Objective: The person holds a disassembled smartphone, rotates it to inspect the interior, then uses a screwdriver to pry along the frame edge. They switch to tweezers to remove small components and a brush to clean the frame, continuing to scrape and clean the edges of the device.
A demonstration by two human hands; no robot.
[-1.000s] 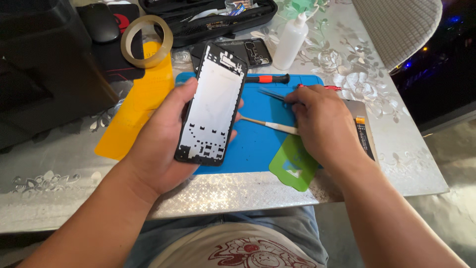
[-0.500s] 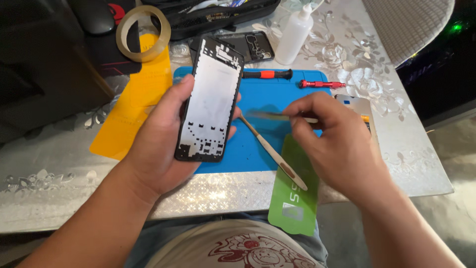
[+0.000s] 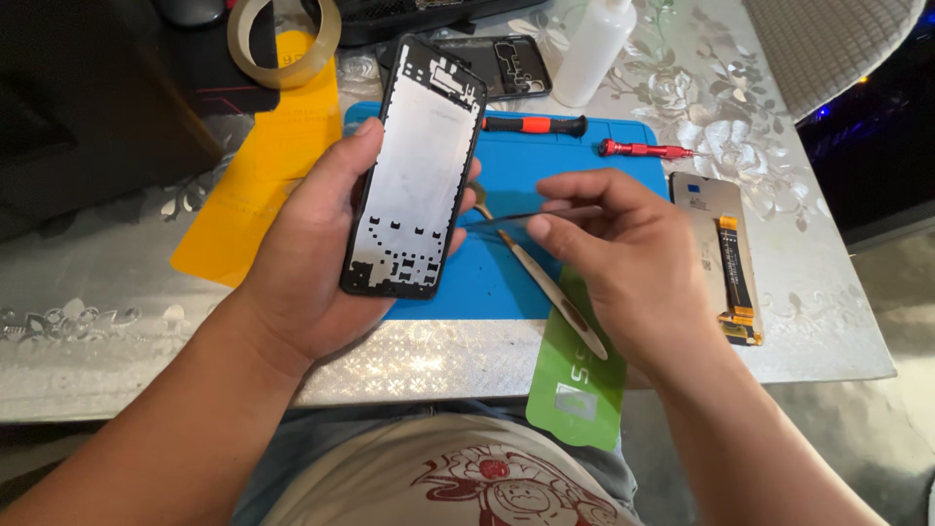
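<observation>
My left hand [image 3: 312, 253] grips a phone frame [image 3: 417, 166], black-rimmed with a bare silver plate, tilted upright above the blue work mat [image 3: 584, 161]. My right hand [image 3: 638, 258] pinches thin metal tweezers [image 3: 516, 215] whose tips point left at the frame's right edge, almost touching my left fingertips. A pale flat pry stick [image 3: 553, 294] lies slanted under my right hand, across the mat's edge and a green plastic card [image 3: 575, 394].
On the mat lie a black-and-orange screwdriver [image 3: 531, 125] and a red one [image 3: 643, 149]. A display panel with an orange flex cable [image 3: 723, 255] lies at the right. Behind are a black back cover [image 3: 506, 63], a white bottle [image 3: 594, 39], a tape roll [image 3: 282, 39] and a yellow sheet [image 3: 258, 180].
My right hand lifted the tweezers off the mat and brought them toward the frame. The green card slid nearer, over the table's front edge. The view has drawn closer.
</observation>
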